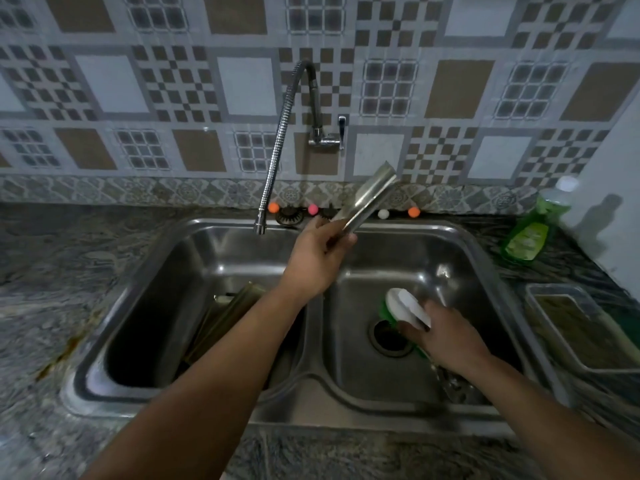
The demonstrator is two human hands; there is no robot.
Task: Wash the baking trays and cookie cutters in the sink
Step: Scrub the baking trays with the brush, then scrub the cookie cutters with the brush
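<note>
While left basin [145,299] holds trays [225,320], brush [407,308] right

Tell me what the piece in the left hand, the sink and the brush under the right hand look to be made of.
Piece in the left hand: thin metal, probably steel, with a bright mirror-like sheen.
Sink: stainless steel by its look, with a dull brushed grey and soft reflections.
Brush: likely plastic, with a smooth white back and green bristles beneath it.

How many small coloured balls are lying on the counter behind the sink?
4, in a row along the sink's back edge: orange ball, pink ball, white ball, second orange ball. The raised metal piece may hide more.
</note>
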